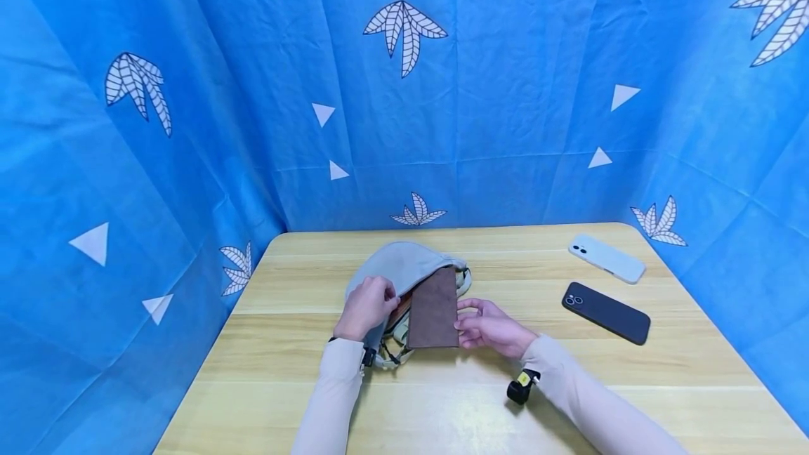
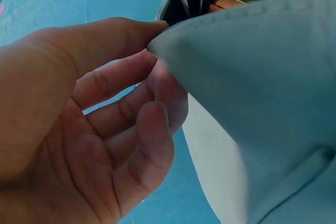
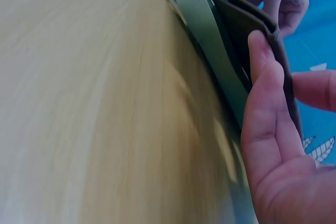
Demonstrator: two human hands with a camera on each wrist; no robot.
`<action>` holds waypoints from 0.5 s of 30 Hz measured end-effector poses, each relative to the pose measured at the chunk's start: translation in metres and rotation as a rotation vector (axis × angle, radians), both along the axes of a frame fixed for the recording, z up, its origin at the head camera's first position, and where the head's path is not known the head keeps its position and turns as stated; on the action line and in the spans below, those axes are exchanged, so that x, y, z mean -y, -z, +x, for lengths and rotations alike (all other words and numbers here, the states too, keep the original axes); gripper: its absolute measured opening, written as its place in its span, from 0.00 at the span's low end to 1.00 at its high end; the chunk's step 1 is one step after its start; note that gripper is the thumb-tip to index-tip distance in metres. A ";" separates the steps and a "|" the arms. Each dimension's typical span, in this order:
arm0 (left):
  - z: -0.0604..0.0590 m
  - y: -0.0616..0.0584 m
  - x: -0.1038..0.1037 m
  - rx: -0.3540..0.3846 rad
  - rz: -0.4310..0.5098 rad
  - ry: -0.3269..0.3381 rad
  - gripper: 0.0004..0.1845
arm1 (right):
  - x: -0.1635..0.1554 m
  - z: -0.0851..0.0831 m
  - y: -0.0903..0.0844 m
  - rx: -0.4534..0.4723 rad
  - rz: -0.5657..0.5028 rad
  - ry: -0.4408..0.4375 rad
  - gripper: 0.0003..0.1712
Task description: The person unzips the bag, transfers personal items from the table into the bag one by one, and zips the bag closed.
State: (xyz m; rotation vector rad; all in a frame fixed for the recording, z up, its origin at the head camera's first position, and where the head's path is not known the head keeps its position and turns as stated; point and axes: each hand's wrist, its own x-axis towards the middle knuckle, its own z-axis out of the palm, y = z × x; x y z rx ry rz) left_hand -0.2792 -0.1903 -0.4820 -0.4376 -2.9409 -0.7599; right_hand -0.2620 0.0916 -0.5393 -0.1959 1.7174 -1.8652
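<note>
A light grey sling bag (image 1: 392, 265) lies on the table with its mouth open toward me. My left hand (image 1: 369, 304) pinches the edge of the bag's opening between thumb and fingers, and in the left wrist view the fabric flap (image 2: 252, 72) stretches away from the fingertips. A flat brown notebook (image 1: 433, 309) stands at the mouth, its upper end within the opening. My right hand (image 1: 493, 328) pinches the notebook's right edge, fingers on one face and thumb on the other. Something orange-brown (image 2: 228, 2) shows inside the bag; its kind is unclear.
A white phone (image 1: 607, 258) and a black phone (image 1: 607, 313) lie on the right of the wooden table (image 1: 265, 371). The bag's pale green strap (image 3: 210, 35) runs beside the notebook. Blue patterned curtains (image 1: 505, 90) surround the table's back and sides.
</note>
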 end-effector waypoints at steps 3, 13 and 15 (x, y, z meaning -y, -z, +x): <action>0.001 0.001 -0.001 -0.007 -0.004 -0.002 0.05 | 0.005 0.000 -0.002 0.012 -0.011 0.015 0.34; 0.005 0.002 -0.003 -0.020 -0.002 -0.010 0.06 | 0.023 0.004 -0.003 0.016 -0.020 0.076 0.31; 0.006 0.003 -0.004 -0.024 -0.001 -0.011 0.06 | 0.026 0.006 -0.003 0.022 -0.032 0.085 0.30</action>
